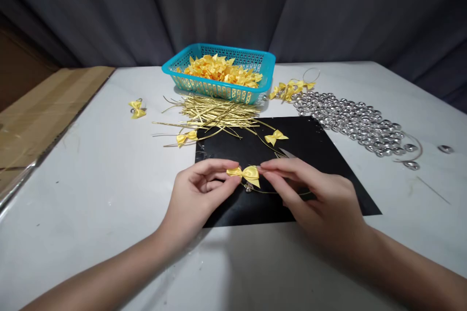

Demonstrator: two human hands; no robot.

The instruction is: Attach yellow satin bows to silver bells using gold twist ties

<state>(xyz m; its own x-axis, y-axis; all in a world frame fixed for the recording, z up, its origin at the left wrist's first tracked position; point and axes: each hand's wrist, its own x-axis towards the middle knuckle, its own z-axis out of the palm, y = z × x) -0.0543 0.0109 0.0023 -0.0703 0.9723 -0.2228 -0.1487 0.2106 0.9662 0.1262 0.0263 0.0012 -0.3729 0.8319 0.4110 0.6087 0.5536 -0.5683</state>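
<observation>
My left hand (pixel 199 194) pinches one side of a yellow ribbon bow (pixel 250 173) between thumb and fingers, above a black mat. Just beneath the bow's knot hangs a small shiny silver bead (pixel 248 187). A thin gold cord (pixel 268 192) runs from there toward my right hand (pixel 323 199). The right thumb and index finger are closed at the bow's other side, on what looks like an end of the cord; the fingertips partly hide it. A pointed metal blade (pixel 287 153) shows beyond the right knuckles, its rest covered.
The black mat (pixel 233 209) lies on a white table. Behind it are gold cords (pixel 215 112) and a blue basket (pixel 219 82) of yellow bows. Silver beads (pixel 350 119) spread at right. Finished-looking bows (pixel 137 109) lie around, and cardboard (pixel 54 107) stands left.
</observation>
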